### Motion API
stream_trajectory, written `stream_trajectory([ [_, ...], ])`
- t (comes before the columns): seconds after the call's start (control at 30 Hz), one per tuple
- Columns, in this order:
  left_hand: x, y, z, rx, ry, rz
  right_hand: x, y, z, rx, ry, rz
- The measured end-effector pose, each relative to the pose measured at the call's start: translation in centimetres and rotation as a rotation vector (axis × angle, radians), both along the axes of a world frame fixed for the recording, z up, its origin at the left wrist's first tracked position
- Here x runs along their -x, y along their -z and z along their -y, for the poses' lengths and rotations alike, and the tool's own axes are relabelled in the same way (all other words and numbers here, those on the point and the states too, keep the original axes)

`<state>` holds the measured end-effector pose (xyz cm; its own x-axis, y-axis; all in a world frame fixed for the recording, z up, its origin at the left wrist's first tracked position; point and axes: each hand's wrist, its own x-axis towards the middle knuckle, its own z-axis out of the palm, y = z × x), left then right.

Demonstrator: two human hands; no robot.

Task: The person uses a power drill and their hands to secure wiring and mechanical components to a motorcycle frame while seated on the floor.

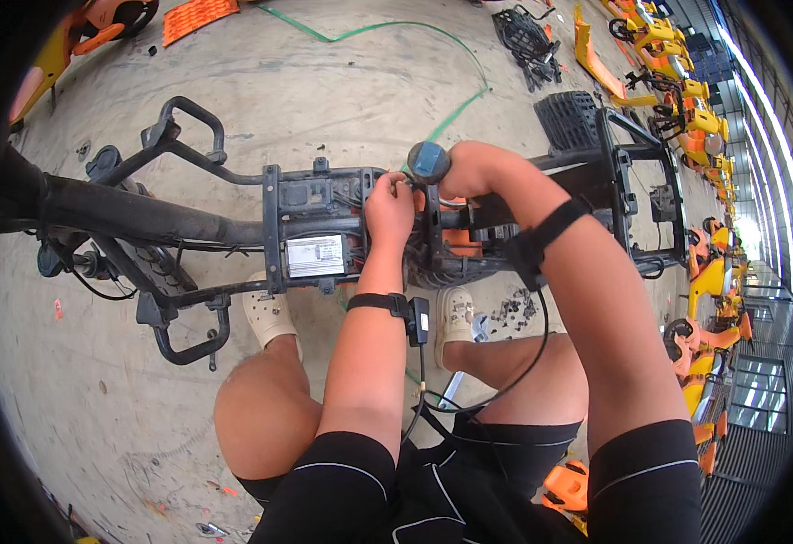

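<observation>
A bare scooter frame (272, 227) of black tubes lies across in front of me, with its thick tube toward the left. My right hand (469, 170) is closed round a power tool (429, 163), whose round dark end with a blue patch faces up. The tool stands over the middle of the frame; its tip is hidden. Just left of it, my left hand (390, 213) reaches in beside black cables, fingers bent together. What they pinch, if anything, is hidden. A silver labelled box (316, 257) sits in the frame near my left wrist.
A green hose (455, 112) crosses the floor beyond the frame. Black plastic parts (528, 41) and a black crate-like part (567, 121) lie at the far right. Small dark pieces (516, 313) are scattered by my right shoe. Yellow and orange scooters (709, 281) line the right.
</observation>
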<state>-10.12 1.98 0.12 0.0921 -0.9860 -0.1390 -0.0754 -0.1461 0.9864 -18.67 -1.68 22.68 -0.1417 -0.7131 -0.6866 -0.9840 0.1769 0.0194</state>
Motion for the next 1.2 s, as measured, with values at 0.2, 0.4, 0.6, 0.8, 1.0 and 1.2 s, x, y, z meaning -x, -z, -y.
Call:
stream_trajectory([
  [0.2, 0.6, -1.0, 0.2, -0.071, -0.025, -0.16, 2.2, -0.7, 0.1, -0.032, 0.031, 0.054],
  [0.4, -0.7, 3.1, 1.9, -0.09, -0.197, -0.254, 0.4, -5.5, -9.5, 0.504, 0.312, 0.777],
  [0.6, -1.8, -5.6, 1.9, -0.564, -0.293, -1.292, 1.8, -2.9, -22.8, 0.617, 0.825, 1.222],
  [0.8, -2.4, -8.4, -1.1, -0.474, 0.14, -1.445, 2.4, -2.6, -25.9, 0.74, 0.691, 1.049],
  [1.0, -3.4, -16.6, -3.9, -0.33, 0.401, -1.075, 2.9, -3.8, -26.3, 1.116, 0.395, 0.988],
  [1.2, -5.6, -23.3, -6.9, -0.287, 0.36, -0.782, 3.8, -4.7, -26.6, 1.244, 0.253, 1.076],
])
